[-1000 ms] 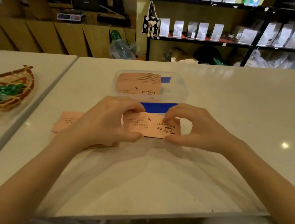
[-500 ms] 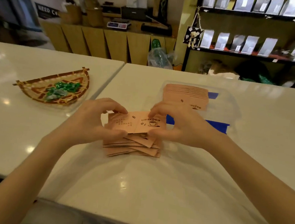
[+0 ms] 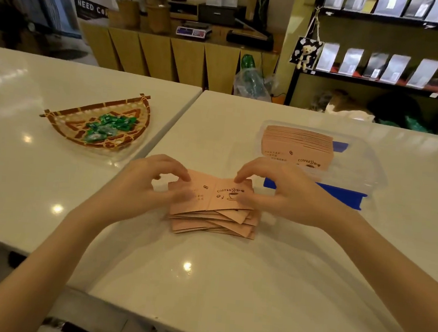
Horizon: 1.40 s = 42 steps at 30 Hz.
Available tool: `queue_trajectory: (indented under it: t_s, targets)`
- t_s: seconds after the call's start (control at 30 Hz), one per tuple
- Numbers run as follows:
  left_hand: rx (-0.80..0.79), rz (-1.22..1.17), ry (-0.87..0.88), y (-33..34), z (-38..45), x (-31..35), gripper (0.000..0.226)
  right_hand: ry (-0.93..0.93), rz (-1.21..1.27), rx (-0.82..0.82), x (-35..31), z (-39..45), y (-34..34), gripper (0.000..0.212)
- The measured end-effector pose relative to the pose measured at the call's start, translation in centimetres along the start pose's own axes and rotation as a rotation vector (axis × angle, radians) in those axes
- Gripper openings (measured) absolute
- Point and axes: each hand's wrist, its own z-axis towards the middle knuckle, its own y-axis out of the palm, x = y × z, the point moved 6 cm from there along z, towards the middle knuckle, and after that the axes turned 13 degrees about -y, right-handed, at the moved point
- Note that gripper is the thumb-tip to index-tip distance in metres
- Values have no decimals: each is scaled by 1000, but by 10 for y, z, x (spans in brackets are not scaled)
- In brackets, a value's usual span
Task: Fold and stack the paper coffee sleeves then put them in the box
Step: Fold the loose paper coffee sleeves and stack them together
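A pink paper coffee sleeve [image 3: 216,194] with a printed cup lies on top of a loose pile of sleeves [image 3: 215,223] on the white table. My left hand [image 3: 144,185] pinches its left end and my right hand [image 3: 276,194] pinches its right end. Behind and to the right stands a clear plastic box [image 3: 358,162] with blue clips. Inside it leans a neat stack of folded sleeves [image 3: 296,146].
A woven basket [image 3: 65,123] with green wrapped sweets sits on the neighbouring table at the left. A gap [image 3: 173,127] runs between the two tables. Shelves and a wooden counter stand beyond the far edge.
Both hands have carried the sleeve from in front of the box leftward onto the loose pile. The view has swung left, bringing the basket into sight.
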Motion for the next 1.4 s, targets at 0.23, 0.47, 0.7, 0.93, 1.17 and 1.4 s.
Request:
queue_trajectory:
  t_s: [0.23, 0.47, 0.7, 0.93, 1.17, 1.4]
  targets:
    - [-87, -26, -376, 6, 4, -23, 80, 309, 17, -23, 25, -16, -12, 34]
    - [-221, 48, -466, 19, 6, -8, 79, 451, 118, -214, 32, -22, 11, 57]
    - [-266, 9, -512, 21, 8, -10, 74, 438, 222, -201, 29, -20, 17, 53]
    - [-343, -9, -454, 24, 11, -2, 36, 448, 221, -194, 33, -17, 18, 57]
    - [-381, -20, -425, 24, 12, 2, 32, 431, 259, -169, 34, -16, 18, 46]
    - [-303, -43, -330, 19, 2, 3, 55, 369, 236, -121, 20, -19, 11, 53]
